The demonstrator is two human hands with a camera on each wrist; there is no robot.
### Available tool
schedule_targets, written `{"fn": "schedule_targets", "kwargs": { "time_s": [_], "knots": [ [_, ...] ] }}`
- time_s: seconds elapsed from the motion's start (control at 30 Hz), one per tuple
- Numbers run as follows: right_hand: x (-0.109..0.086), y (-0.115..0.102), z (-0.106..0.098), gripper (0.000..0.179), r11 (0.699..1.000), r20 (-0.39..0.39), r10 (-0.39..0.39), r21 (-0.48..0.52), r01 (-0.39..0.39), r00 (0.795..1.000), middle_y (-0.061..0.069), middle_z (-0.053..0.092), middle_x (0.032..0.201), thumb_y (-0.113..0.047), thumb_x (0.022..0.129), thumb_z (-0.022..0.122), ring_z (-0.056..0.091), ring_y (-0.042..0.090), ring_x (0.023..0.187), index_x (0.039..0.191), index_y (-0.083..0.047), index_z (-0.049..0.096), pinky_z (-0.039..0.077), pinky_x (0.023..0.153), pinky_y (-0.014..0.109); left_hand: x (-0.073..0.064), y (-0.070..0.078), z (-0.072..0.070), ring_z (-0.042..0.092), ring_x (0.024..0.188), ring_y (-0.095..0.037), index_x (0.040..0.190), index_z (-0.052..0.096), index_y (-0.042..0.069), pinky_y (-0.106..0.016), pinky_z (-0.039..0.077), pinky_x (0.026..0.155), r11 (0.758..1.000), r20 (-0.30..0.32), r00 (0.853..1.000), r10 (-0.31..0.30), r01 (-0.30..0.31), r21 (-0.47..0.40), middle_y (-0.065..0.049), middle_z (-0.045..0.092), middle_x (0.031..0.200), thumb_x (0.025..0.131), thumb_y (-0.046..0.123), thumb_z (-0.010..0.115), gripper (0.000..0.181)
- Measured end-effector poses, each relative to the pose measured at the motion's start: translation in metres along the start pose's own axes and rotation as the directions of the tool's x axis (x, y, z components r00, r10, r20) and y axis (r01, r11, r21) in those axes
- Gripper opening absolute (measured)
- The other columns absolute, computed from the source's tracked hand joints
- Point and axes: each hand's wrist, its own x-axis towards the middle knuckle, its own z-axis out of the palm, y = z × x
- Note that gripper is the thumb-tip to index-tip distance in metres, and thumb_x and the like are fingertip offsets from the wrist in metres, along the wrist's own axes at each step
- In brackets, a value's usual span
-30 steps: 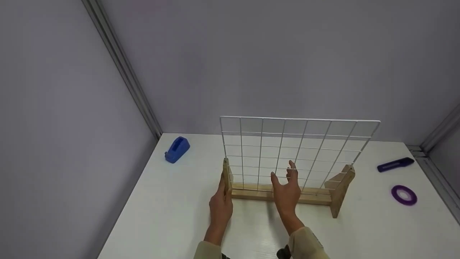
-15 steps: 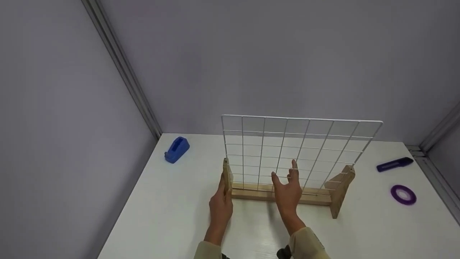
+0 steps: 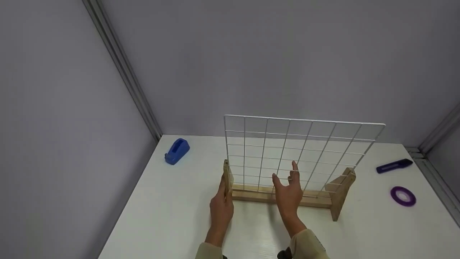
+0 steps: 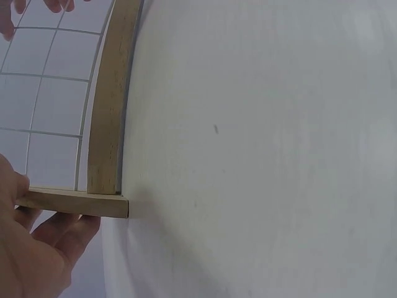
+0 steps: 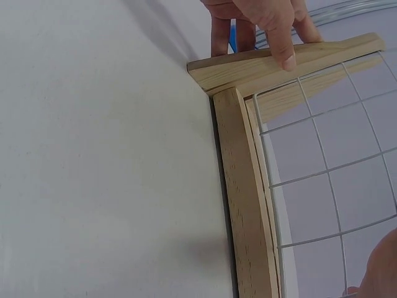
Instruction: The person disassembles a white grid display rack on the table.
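A white wire grid panel [image 3: 264,145] stands upright in a wooden stand, its lower edge along the wooden base bar [image 3: 251,195]. My left hand [image 3: 221,210] grips the stand's left end piece [image 3: 226,172], thumb on the inner face and fingers on the outer, as the right wrist view shows. My right hand [image 3: 288,196] is at the middle of the grid with thumb and index finger extended and spread apart; its fingertips lie at the wires. The other fingers are partly hidden. At the far side is the stand's right end piece [image 3: 341,196].
A blue tape dispenser [image 3: 177,151] sits at the back left of the white table [image 3: 169,216]. On the right lie a dark blue slotted piece [image 3: 394,166] and a purple ring [image 3: 403,196]. Grey walls with metal corner rails rise behind and beside the table.
The top of the wire grid has shifted slightly to the right, and my right hand has moved a little the same way. My left hand keeps its grip on the end piece.
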Motion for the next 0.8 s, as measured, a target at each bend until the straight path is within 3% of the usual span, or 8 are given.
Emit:
{"fn": "schedule_targets", "kwargs": {
  "time_s": [0.2,0.33,0.57,0.8],
  "knots": [
    [0.000,-0.007,-0.002,0.078,0.999,-0.014,-0.030,-0.016,0.030,0.999,0.022,0.045,0.156,-0.028,0.094,0.073,0.050,0.041,0.138,0.160,-0.030,0.031,0.050,0.097,0.061,-0.002,0.000,0.001,0.057,0.132,-0.036,0.159,0.034,0.009,-0.050,0.050,0.106,1.000,0.014,1.000,-0.015,0.015,-0.003,-0.021,0.053,0.148,0.105,0.013,0.054,0.057],
    [0.004,-0.018,-0.003,0.078,0.998,-0.004,-0.066,-0.010,0.066,0.998,0.022,0.043,0.158,-0.028,0.094,0.073,0.049,0.044,0.139,0.160,-0.031,0.031,0.049,0.101,0.062,-0.002,0.000,0.001,0.056,0.134,-0.035,0.159,0.033,0.010,-0.050,0.049,0.107,1.000,0.011,1.000,-0.026,0.026,-0.007,-0.020,0.052,0.150,0.105,0.011,0.055,0.059],
    [0.005,-0.024,-0.005,0.078,1.000,0.026,-0.029,-0.004,0.030,0.999,0.022,0.040,0.159,-0.029,0.095,0.073,0.048,0.045,0.140,0.160,-0.030,0.030,0.046,0.107,0.061,-0.005,-0.002,0.000,0.058,0.131,-0.035,0.159,0.034,0.010,-0.050,0.051,0.105,1.000,0.009,1.000,-0.023,0.023,0.005,-0.021,0.054,0.147,0.104,0.010,0.056,0.059],
    [0.008,-0.032,-0.007,0.077,0.998,0.015,-0.056,-0.015,0.056,0.998,0.020,0.045,0.157,-0.030,0.094,0.074,0.052,0.040,0.138,0.159,-0.028,0.033,0.049,0.102,0.060,-0.003,-0.002,0.000,0.058,0.132,-0.037,0.159,0.034,0.009,-0.051,0.050,0.106,1.000,0.020,1.000,-0.019,0.019,-0.014,-0.023,0.054,0.147,0.105,0.012,0.055,0.058]
  ]
}}
